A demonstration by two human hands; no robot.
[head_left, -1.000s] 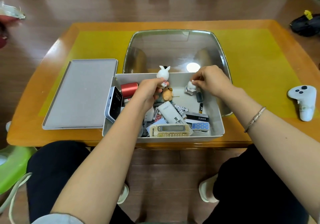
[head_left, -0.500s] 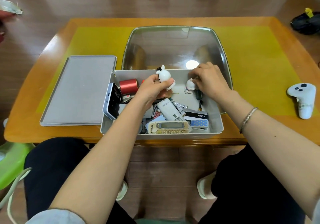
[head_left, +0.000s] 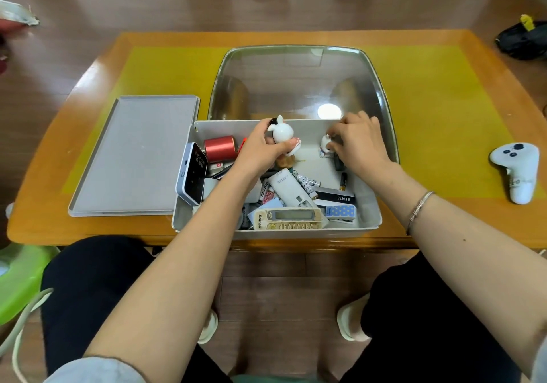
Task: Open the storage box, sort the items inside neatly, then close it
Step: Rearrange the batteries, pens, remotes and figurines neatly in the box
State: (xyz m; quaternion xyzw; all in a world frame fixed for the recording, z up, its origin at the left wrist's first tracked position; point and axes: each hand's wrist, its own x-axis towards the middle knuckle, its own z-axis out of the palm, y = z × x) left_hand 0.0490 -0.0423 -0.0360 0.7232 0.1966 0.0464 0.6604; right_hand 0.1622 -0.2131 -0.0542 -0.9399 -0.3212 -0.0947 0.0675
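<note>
The storage box [head_left: 278,231] sits at the table's [head_left: 444,220] near edge, its lid [head_left: 133,157] flat just to its left. A tray [head_left: 296,57] lies behind the box. A controller [head_left: 516,169] rests well to the right. Inside, a phone [head_left: 192,174] leans on the left wall, and a remote [head_left: 288,218] lies along the near wall.

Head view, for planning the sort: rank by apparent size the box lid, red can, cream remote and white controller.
1. Box lid, by far the largest.
2. Cream remote and white controller: look alike, left unranked.
3. Red can, smallest, partly hidden.
</note>
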